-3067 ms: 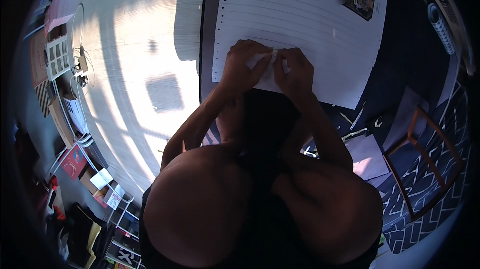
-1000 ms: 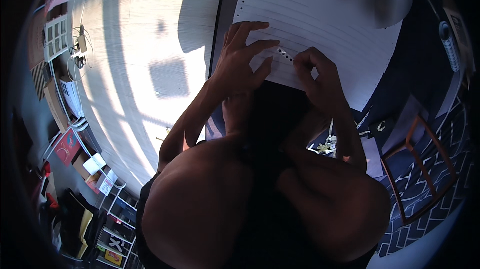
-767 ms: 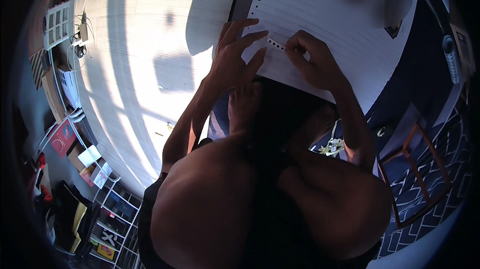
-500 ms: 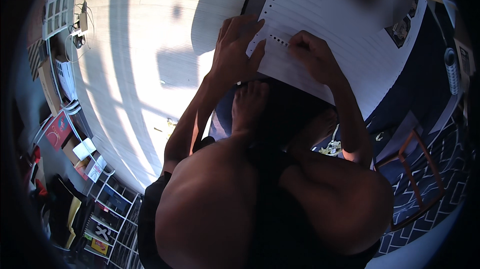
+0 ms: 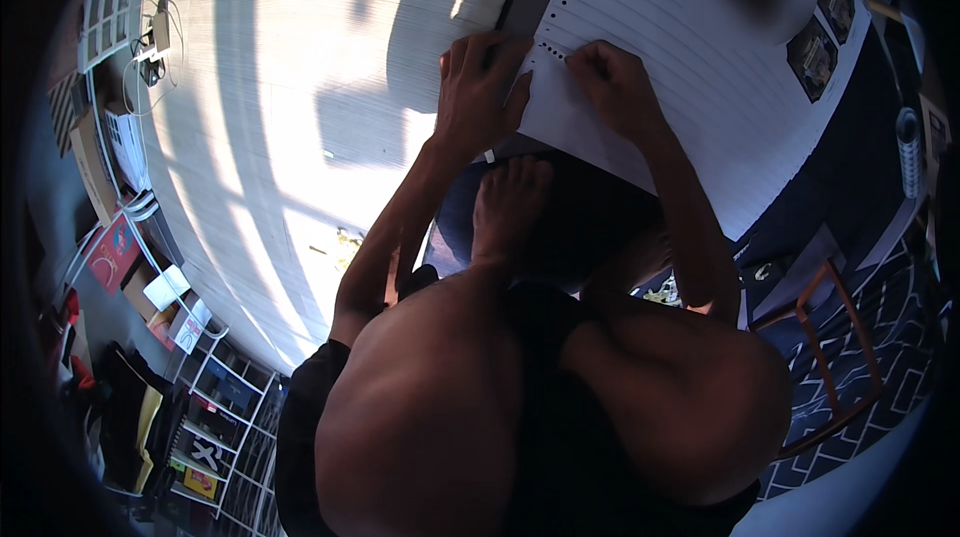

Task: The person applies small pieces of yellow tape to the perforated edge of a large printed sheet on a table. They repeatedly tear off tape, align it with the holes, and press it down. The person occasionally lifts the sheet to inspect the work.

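Note:
A large white sheet [image 5: 690,127] with ruled lines and a column of black dots down its left edge lies in front of me. My right hand [image 5: 615,87] is closed over it, thumb and fingertips pinching the end of a short strip of black dots [image 5: 552,52]. That strip lies close to the dotted edge. My left hand [image 5: 480,92] rests at the sheet's left edge, thumb held apart from the fingers. Its fingertips come near the strip's left end, and I see nothing in its grasp.
Dark octagonal pictures [image 5: 812,59] lie at the sheet's right, beside a pale round shape with a blurred patch. A spiral-bound roll [image 5: 908,152] and a wooden frame [image 5: 835,357] are at the right. Sunlit flooring [image 5: 300,67], a power strip [image 5: 160,32] and a white rack [image 5: 225,417] are leftward.
My right hand has moved up and left with the dotted strip, bringing it nearer the sheet's dotted edge. My left hand stays at that edge. The view has shifted slightly.

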{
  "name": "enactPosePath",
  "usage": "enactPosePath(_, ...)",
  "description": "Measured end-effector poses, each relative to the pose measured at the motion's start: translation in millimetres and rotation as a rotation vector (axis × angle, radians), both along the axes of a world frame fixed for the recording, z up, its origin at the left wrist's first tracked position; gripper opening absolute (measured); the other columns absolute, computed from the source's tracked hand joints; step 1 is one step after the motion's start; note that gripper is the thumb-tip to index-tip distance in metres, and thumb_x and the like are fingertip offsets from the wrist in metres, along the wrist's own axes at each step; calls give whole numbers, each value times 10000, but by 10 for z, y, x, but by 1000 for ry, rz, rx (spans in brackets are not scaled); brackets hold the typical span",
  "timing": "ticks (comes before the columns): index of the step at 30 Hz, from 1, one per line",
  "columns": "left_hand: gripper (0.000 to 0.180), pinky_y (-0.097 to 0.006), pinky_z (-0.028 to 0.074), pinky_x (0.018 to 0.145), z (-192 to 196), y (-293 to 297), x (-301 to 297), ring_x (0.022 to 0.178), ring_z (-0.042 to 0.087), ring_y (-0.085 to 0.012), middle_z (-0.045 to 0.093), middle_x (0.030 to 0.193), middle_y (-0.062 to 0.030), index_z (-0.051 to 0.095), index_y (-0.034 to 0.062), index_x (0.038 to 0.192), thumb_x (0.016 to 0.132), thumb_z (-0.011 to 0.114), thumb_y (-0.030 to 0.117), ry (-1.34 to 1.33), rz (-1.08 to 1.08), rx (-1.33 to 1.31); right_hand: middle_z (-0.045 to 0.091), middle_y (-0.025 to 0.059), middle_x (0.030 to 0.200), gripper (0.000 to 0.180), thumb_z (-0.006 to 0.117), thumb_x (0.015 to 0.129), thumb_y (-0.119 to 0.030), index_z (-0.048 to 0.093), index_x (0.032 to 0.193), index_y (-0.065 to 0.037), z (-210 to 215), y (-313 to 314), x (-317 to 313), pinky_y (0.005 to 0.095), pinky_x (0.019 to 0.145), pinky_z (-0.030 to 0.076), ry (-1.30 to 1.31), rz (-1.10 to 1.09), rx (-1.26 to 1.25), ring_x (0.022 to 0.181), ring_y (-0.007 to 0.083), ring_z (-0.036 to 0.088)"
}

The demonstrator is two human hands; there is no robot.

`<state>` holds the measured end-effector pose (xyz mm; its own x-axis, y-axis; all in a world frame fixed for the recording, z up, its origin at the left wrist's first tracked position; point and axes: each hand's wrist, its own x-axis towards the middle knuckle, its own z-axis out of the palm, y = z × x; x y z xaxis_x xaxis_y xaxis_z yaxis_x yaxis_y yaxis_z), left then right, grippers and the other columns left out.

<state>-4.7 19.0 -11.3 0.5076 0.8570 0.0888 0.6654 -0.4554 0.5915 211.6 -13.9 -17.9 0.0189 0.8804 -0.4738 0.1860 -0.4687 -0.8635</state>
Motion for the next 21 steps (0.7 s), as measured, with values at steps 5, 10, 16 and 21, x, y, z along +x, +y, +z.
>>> enactPosePath(5,440,-468,400,990,-4,-26,-8,1185,510,-339,563,1270,-143,663,131,1313,885,725,214,42,-3,9,702,70,831,229,662,973,-210,688,963,18,51,11,-3,301,729,500,3,13,-38,763,113,612)
enactPosePath(10,436,-483,388,1007,-14,-29,9,1202,493,-348,541,1295,-155,664,175,1339,911,708,244,86,-27,17,700,72,822,229,663,971,-207,688,951,19,8,3,-12,304,725,499,-21,14,-18,756,119,613)
enactPosePath(16,415,-482,385,1015,-18,-34,28,1206,489,-350,536,1298,-163,677,205,1333,921,704,246,93,-30,42,700,79,810,228,667,963,-207,689,942,18,-30,-2,-8,309,726,502,-39,33,8,750,122,618)
enactPosePath(21,395,-483,383,1016,-49,-43,38,1208,491,-349,543,1281,-161,684,226,1323,929,696,250,138,-40,83,718,102,833,219,667,959,-205,689,952,13,-20,10,-16,317,747,516,-94,39,17,773,131,643)
